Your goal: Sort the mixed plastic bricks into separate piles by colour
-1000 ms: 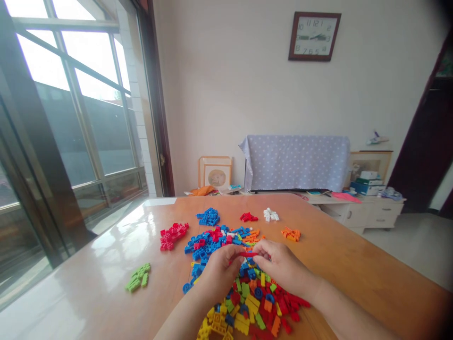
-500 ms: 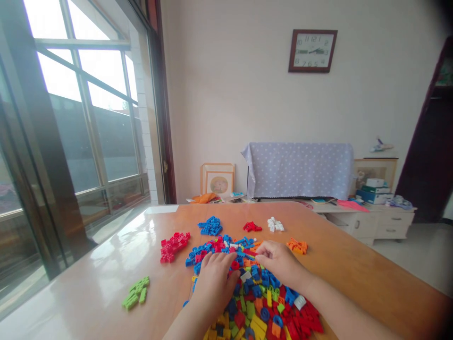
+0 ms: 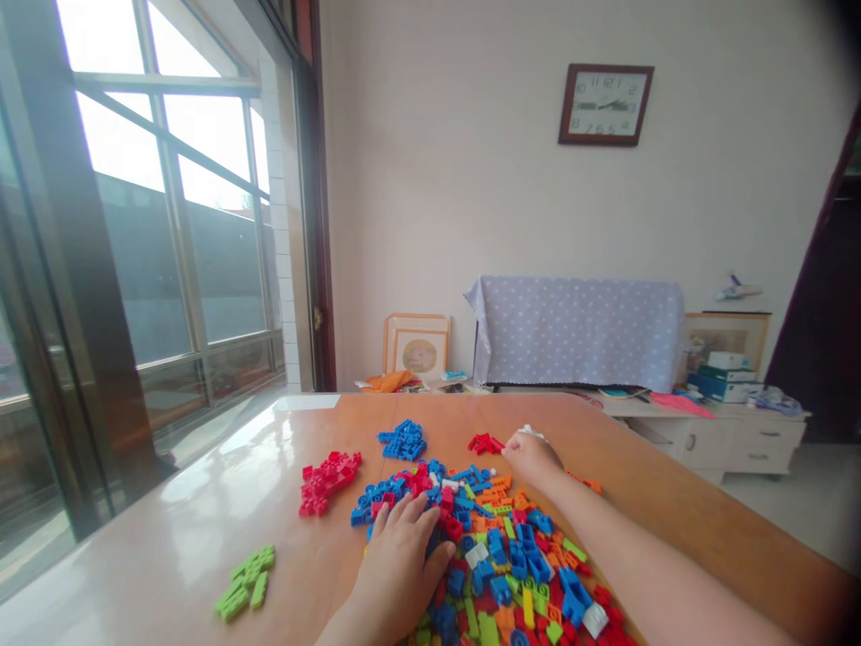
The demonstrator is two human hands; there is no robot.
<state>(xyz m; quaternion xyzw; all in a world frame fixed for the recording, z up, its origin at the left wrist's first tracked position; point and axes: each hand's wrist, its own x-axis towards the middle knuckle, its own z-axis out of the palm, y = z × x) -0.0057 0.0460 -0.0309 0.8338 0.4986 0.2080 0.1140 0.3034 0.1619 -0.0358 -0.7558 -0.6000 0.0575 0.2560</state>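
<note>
My left hand [image 3: 404,547] lies over the left side of a big mixed pile of toy bricks [image 3: 501,547], fingers spread, with nothing seen in it. Farther out, my right hand [image 3: 531,458] is closed beside a small red group [image 3: 485,443]; whatever its fingertips hold is too small to make out. White bricks [image 3: 533,432] show just behind that hand, and the right forearm partly covers the orange bricks [image 3: 592,485]. A blue group [image 3: 402,440] sits at the back, a pinkish-red group [image 3: 328,483] at the left, and light green bricks [image 3: 246,583] nearer the front left.
The bricks rest on a glossy wooden table [image 3: 161,574]. Beyond its far edge are a cabinet [image 3: 733,440], a cloth-covered object [image 3: 578,332] and a framed picture [image 3: 418,350]. A large window stands at the left, and a clock [image 3: 606,105] hangs on the wall.
My right hand has moved from the mixed pile outward to the small red group. My left hand stays over the pile, its fingers more spread. The view has shifted slightly.
</note>
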